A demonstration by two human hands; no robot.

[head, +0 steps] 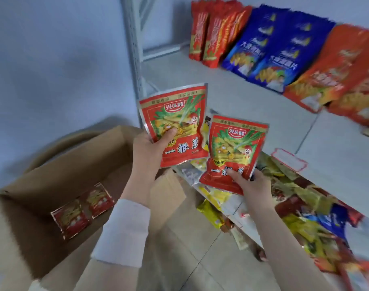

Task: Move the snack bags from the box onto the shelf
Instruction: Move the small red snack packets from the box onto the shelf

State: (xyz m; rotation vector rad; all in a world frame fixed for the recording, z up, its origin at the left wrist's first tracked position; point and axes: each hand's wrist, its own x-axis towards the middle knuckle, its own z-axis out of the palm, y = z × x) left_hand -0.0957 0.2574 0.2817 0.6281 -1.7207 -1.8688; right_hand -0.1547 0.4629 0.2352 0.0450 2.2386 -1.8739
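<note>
My left hand (151,152) grips a red snack bag (175,120) by its lower left edge, thumb on the front, holding it upright above the box's right side. My right hand (252,185) holds a second, matching red snack bag (236,148) by its bottom edge, just right of the first and over the lower shelf's front. The open cardboard box (60,181) sits at lower left; two more red snack bags (83,211) lie on its bottom. The white shelf (232,97) stretches up and to the right.
Along the back of the shelf stand large red bags (213,32), blue bags (269,49) and orange bags (347,70). The lower shelf level (305,217) holds several mixed small packets. A grey shelf post (135,59) rises beside the box. A pale wall is at left.
</note>
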